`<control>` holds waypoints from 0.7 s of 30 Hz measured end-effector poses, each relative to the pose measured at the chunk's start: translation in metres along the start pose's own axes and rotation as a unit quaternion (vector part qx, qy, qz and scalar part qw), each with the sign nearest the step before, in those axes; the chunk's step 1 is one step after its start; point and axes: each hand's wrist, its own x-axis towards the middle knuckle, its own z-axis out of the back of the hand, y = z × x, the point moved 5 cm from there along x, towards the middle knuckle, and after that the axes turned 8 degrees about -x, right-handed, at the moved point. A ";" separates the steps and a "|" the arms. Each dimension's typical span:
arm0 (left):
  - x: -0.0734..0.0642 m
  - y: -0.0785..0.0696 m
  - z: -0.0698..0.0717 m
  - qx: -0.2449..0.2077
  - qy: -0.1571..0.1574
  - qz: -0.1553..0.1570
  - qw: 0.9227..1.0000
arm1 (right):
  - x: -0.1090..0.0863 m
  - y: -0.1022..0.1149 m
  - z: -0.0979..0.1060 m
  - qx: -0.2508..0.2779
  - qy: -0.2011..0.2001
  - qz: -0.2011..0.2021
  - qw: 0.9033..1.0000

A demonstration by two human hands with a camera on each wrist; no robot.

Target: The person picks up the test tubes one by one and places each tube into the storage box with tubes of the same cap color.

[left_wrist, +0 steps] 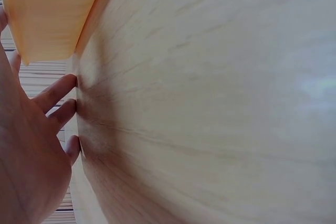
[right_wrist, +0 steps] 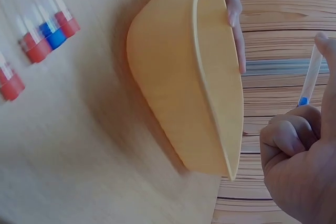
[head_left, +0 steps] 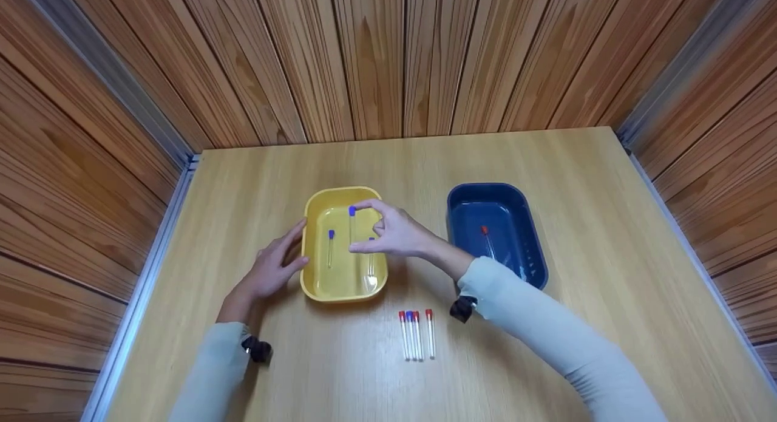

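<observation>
My right hand (head_left: 397, 231) pinches a blue-capped test tube (head_left: 352, 229) end to end between thumb and forefinger, over the yellow tub (head_left: 311, 291); its other fingers are curled into the palm in the right wrist view. At the tub's left side, my left hand (head_left: 272, 267) touches the rim with its fingers and thumb spread. In the left wrist view its lower fingers (left_wrist: 55, 93) reach out loosely below the tub wall. Inside the yellow tub lie a blue-capped tube (head_left: 330, 250) and another tube (head_left: 371, 265), partly hidden by the right hand.
To the right stands a dark blue tub (head_left: 537, 267) with a red-capped tube (head_left: 487, 240) in it, partly behind the right forearm. Several tubes (head_left: 416, 337), red-capped and one blue-capped, lie side by side on the table near the front. Wood-panelled walls (head_left: 376, 57) enclose the table.
</observation>
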 end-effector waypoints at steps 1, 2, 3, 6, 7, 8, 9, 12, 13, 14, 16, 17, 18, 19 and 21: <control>0.000 0.000 0.000 -0.002 0.002 0.004 1.000 | 0.001 0.001 -0.002 0.000 0.002 0.002 1.000; 0.000 0.001 -0.001 -0.003 0.003 0.008 1.000 | 0.002 0.003 -0.003 0.000 0.003 0.004 1.000; 0.000 0.001 -0.001 -0.005 0.004 0.010 1.000 | 0.003 0.004 -0.005 0.000 0.005 0.005 1.000; 0.000 0.001 -0.001 -0.010 0.005 0.018 1.000 | 0.006 0.006 -0.009 0.000 0.007 0.006 1.000; 0.000 0.001 -0.002 -0.011 0.006 0.019 1.000 | 0.006 0.006 -0.010 0.000 0.008 0.006 1.000; 0.001 0.001 -0.002 -0.012 0.006 0.020 1.000 | 0.007 0.007 -0.011 -0.001 0.008 0.007 1.000; 0.001 0.001 -0.002 -0.013 0.007 0.020 1.000 | 0.008 0.006 -0.012 0.000 0.010 0.008 1.000; 0.001 0.002 -0.002 -0.014 0.007 0.018 1.000 | 0.010 0.005 -0.014 0.006 0.012 0.010 1.000; 0.001 0.002 -0.002 -0.016 0.008 0.017 1.000 | 0.012 0.004 -0.014 0.010 0.012 0.010 1.000; 0.001 0.002 -0.002 -0.017 0.007 0.015 1.000 | 0.013 0.004 -0.014 0.013 0.012 0.009 1.000; 0.001 0.001 -0.002 -0.017 0.008 0.011 1.000 | 0.015 0.003 -0.015 0.019 0.010 0.008 1.000; 0.001 0.001 -0.002 -0.018 0.008 0.010 1.000 | 0.017 0.003 -0.015 0.020 0.010 0.007 1.000; 0.001 0.001 -0.001 -0.020 0.008 0.010 1.000 | 0.018 0.003 -0.015 0.023 0.009 0.006 1.000; 0.001 0.001 -0.001 -0.021 0.009 0.011 1.000 | 0.019 0.003 -0.016 0.025 0.007 0.005 1.000; 0.000 0.000 -0.001 -0.022 0.010 0.012 1.000 | 0.023 0.003 -0.017 0.030 0.003 0.007 1.000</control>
